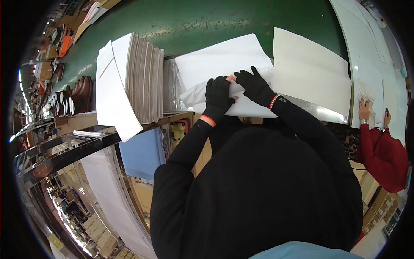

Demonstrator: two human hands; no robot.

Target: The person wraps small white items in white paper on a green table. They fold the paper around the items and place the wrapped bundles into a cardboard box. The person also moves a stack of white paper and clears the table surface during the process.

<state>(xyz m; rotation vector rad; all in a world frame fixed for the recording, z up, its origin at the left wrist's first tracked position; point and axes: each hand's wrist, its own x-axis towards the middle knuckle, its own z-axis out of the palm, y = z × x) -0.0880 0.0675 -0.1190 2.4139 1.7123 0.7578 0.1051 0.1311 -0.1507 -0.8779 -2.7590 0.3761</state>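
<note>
A wrinkled, partly rolled piece of thin white paper (195, 93) lies across a larger white sheet (224, 52) in front of me. My left hand (219, 96), in a black glove with some bare fingertips, curls over this paper with its thumb to the right. From the right my right hand (255, 87), also gloved in black, rests on the same paper. Its fingers are stretched and apart, and their tips come close to those of my left hand. Whether anything is wrapped inside the paper cannot be seen.
At left stands a thick stack of flat boards (146, 82) with loose white sheets (113, 93) against it. Brown shoes (82, 93) sit farther left. Another white sheet (310, 69) lies right, beside the green conveyor belt (194, 21). A person in a red sleeve (381, 149) works at far right.
</note>
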